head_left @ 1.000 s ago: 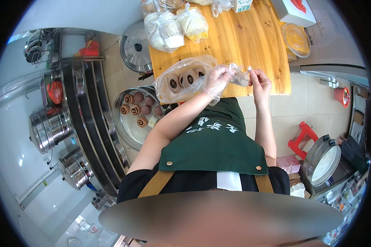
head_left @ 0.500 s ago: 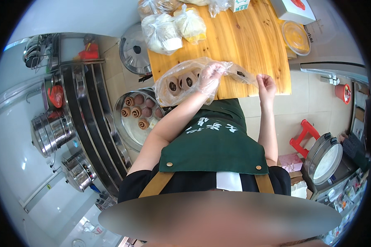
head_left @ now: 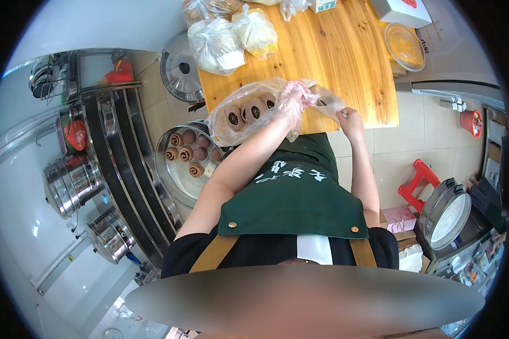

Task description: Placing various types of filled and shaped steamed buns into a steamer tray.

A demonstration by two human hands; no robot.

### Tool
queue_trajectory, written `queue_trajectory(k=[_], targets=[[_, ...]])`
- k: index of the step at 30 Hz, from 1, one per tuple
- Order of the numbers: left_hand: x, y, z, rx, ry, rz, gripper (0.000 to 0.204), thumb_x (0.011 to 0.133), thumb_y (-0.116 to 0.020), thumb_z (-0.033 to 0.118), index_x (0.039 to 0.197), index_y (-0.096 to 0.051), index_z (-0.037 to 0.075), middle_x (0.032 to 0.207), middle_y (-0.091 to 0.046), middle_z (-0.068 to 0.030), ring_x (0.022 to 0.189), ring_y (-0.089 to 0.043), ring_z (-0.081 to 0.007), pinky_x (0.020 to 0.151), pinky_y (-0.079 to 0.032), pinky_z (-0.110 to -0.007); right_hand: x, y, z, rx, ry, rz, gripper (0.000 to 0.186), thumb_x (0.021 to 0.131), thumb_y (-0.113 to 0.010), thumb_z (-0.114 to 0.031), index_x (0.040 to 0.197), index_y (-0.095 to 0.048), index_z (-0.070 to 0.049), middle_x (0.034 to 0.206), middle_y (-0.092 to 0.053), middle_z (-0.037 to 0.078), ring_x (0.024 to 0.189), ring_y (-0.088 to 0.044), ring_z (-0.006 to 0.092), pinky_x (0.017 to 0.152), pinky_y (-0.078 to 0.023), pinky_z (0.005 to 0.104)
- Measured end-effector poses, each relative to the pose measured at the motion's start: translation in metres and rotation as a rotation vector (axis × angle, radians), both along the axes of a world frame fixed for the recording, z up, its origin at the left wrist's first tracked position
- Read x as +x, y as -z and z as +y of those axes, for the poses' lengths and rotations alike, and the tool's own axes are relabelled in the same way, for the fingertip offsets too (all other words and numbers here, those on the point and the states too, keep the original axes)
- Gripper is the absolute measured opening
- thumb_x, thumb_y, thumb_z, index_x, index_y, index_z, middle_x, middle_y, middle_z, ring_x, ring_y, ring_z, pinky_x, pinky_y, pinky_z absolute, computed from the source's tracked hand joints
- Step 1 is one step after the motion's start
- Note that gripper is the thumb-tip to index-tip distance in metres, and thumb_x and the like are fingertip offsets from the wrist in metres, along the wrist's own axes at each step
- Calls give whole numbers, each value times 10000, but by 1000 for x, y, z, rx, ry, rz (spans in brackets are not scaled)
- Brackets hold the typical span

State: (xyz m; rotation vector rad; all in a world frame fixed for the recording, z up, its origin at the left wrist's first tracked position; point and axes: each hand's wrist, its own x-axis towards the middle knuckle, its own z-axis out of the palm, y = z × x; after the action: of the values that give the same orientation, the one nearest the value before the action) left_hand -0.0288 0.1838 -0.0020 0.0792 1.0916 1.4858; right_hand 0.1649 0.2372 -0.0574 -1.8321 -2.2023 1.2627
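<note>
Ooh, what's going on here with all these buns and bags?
A person at a wooden table is handling a small clear bag. The bare right hand pinches one end, and the left hand, in a see-through glove, is at the other; its exact grip is hard to see. Something dark shows through the bag. Beside the left hand, buns with dark middles lie in a bigger clear bag on the table.
</note>
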Motion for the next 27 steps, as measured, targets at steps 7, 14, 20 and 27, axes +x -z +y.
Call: queue_trajectory(k=[7,14,20,27], targets=[[-9,38,-3,-166,148,572,207,871,-443,184,763,-566,57,770,-557,-38,583,-466,-133,548,-399,-258,-7,8,12,-622,965,1077,276,915,-376,-183,1014,-467,58,904,-580,165,785,-593,267,737,-496,391],[-14,10,8,-48,745,913,295,822,-543,291,868,-623,11,824,-629,-104,780,-578,-179,742,-438,-293,-10,32,15,-779,1072,1136,271,922,-356,-182,1037,-471,34,929,-569,158,779,-580,259,693,-506,386],[-13,70,2,-197,877,1113,229,794,-579,219,865,-635,8,774,-631,-146,770,-610,-218,704,-461,-302,-11,36,13,-689,902,878,188,908,-441,-191,946,-515,-21,802,-557,57,649,-545,147,533,-457,274],[-13,87,20,-397,112,772,222,871,-449,168,790,-591,19,703,-588,-135,636,-579,-245,590,-470,-323,12,43,10,-629,756,871,200,865,-547,-241,893,-511,-46,591,-420,-17,484,-386,72,413,-311,217]])
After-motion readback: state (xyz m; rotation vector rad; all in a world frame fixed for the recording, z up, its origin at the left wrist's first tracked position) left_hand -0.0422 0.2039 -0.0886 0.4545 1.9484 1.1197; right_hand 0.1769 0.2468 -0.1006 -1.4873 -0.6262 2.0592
